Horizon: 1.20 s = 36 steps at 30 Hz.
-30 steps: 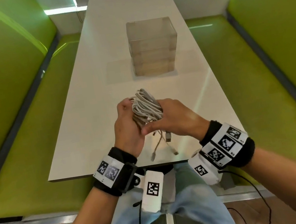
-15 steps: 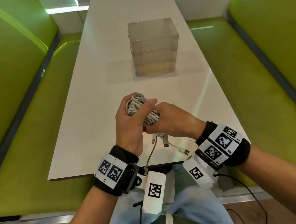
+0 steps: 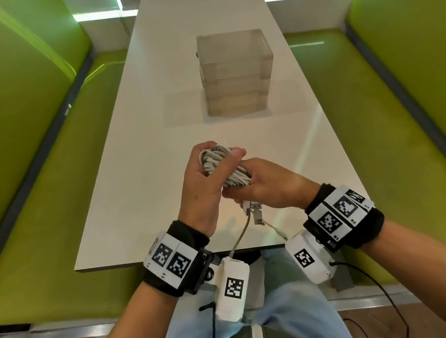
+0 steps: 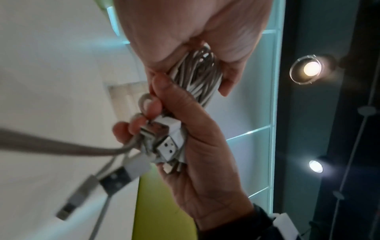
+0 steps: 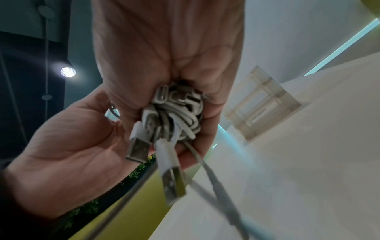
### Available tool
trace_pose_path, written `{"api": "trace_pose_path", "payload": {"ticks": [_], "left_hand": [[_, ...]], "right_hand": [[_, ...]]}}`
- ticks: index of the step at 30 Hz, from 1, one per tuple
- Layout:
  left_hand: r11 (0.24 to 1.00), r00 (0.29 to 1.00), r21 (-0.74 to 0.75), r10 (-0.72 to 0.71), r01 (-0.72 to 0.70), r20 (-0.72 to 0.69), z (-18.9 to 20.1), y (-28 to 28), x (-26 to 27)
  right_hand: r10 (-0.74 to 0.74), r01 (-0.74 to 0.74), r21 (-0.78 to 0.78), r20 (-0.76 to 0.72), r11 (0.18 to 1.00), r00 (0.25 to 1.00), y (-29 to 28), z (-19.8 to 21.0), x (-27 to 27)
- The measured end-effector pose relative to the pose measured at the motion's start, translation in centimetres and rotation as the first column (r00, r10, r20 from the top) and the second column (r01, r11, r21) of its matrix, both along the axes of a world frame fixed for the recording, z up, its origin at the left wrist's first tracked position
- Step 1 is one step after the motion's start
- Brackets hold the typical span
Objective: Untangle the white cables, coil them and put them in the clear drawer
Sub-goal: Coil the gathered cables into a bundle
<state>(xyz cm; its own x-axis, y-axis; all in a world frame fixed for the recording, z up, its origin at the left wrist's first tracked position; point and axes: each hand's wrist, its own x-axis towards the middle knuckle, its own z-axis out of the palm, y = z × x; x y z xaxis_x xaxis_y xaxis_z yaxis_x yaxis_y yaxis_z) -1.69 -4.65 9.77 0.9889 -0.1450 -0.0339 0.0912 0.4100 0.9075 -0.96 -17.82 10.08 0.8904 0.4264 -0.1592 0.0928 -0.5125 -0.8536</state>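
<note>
Bright, even light fills the head view, with a pale streak of glare across the desk (image 3: 314, 125) and bowed edges from the wide lens. Both wrist views show flaring ceiling spotlights (image 4: 311, 68); the nearest USB plugs (image 5: 173, 185) are blurred.

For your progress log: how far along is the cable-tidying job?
Done: nothing is stored; the clear drawer unit stands shut on the table. In hand: left hand and right hand grip the white cable bundle, plugs dangling. Left: separating, coiling, stowing.

No readable words or numbers show; the white wrist bands (image 3: 172, 260) carry only black square-patterned marker codes.
</note>
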Motion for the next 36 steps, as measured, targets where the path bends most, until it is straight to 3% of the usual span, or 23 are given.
{"api": "trace_pose_path", "payload": {"ticks": [4, 8, 10, 15, 17, 20, 23, 29, 36], "left_hand": [[0.982, 0.992, 0.144, -0.125, 0.119, 0.033, -1.6, 0.8, -0.2], [0.850, 0.934, 0.388, -0.342, 0.355, -0.105, -3.4, 1.0, -0.9], [0.801, 0.916, 0.462, -0.393, 0.382, -0.076, -3.5, 0.7, -1.3], [0.775, 0.894, 0.463, -0.435, 0.431, -0.105, -2.7, 0.8, -1.1], [0.723, 0.875, 0.516, -0.467, 0.460, -0.125, -2.3, 1.4, -1.0], [0.598, 0.868, 0.700, -0.494, 0.390, -0.061, -1.7, 2.3, -0.5], [0.508, 0.845, 0.810, -0.535, 0.292, 0.030, -1.4, 2.3, -0.2], [0.604, 0.859, 0.693, -0.510, 0.392, -0.042, -1.6, 2.3, -0.5], [0.803, 0.961, 0.531, -0.260, 0.271, -0.097, -0.7, 2.2, 0.0]], "right_hand": [[-0.050, 0.048, 0.120, 0.013, 0.992, 0.999, -0.8, 0.6, 0.0], [-0.193, 0.195, 0.255, -0.035, 0.947, 0.981, -1.8, 1.3, 0.6], [-0.187, 0.190, 0.287, -0.037, 0.939, 0.982, -2.1, 1.8, 0.7], [-0.224, 0.225, 0.331, -0.040, 0.917, 0.974, -2.6, 2.2, 0.6], [-0.206, 0.207, 0.271, -0.029, 0.940, 0.978, -3.1, 2.7, 0.6], [-0.049, 0.049, 0.021, -0.022, 0.999, 0.999, -3.6, 3.4, 0.7], [0.099, -0.098, -0.210, -0.008, 0.973, 0.995, -3.5, 3.5, 0.5], [0.089, -0.101, -0.272, -0.055, 0.957, 0.995, -3.9, 2.7, 0.0], [0.106, -0.133, -0.273, -0.111, 0.953, 0.988, -3.5, 2.1, -0.2]]}}
